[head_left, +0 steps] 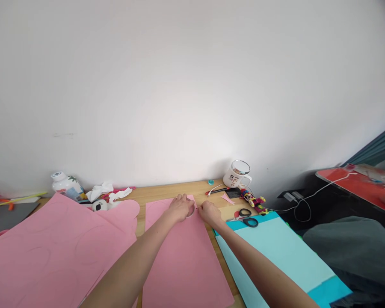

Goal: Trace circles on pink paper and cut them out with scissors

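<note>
A pink sheet of paper (182, 261) lies lengthwise on the wooden table in front of me. My left hand (180, 208) presses a round ring, which looks like a roll of tape (191, 211), down near the sheet's far right corner. Right beside it, my right hand (209, 212) is closed in a pinch at the paper's right edge. A thin dark tip pokes out of its fingers toward the ring; it looks like a pencil, mostly hidden by the hand.
Larger pink sheets (64, 248) with faint curved lines lie left. Light blue sheets (276, 252) lie right, with black-handled scissors (248, 219) at their far edge. A mug (237, 174), a colourful doll (255, 201) and a white bottle (66, 185) stand or lie near the wall.
</note>
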Demonstrator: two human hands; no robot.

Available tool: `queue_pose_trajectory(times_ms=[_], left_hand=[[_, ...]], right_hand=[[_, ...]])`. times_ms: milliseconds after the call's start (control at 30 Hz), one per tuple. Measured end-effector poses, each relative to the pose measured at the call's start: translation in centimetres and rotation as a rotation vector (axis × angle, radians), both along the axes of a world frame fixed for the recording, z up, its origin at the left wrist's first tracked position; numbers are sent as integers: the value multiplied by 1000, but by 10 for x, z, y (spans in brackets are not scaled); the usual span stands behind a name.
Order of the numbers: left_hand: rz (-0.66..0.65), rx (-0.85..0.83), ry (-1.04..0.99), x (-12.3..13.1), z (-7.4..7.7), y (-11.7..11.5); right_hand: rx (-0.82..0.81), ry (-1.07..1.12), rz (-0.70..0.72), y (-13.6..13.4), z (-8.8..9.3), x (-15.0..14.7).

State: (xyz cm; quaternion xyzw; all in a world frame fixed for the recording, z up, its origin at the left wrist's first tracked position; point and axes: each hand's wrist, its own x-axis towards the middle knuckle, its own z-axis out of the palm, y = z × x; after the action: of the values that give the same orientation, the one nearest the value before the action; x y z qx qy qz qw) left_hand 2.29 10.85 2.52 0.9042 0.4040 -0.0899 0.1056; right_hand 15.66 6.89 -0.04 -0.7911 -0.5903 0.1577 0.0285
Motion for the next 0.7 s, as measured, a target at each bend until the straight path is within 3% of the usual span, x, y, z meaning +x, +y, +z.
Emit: queue_pose_trajectory(times_ms=[233, 467, 567, 700], left_hand=[[-7, 11, 21, 1, 0, 1], [-22, 21, 34, 4, 1, 6], [-23, 18, 44, 5, 3, 7], [-28, 6, 50, 6, 6, 9]], right_hand=[[13, 35, -85, 1, 2, -11], [104, -5, -118, -15, -6, -28], [168, -24, -56, -27, -12, -37], [319, -39, 175, -47, -19, -45]])
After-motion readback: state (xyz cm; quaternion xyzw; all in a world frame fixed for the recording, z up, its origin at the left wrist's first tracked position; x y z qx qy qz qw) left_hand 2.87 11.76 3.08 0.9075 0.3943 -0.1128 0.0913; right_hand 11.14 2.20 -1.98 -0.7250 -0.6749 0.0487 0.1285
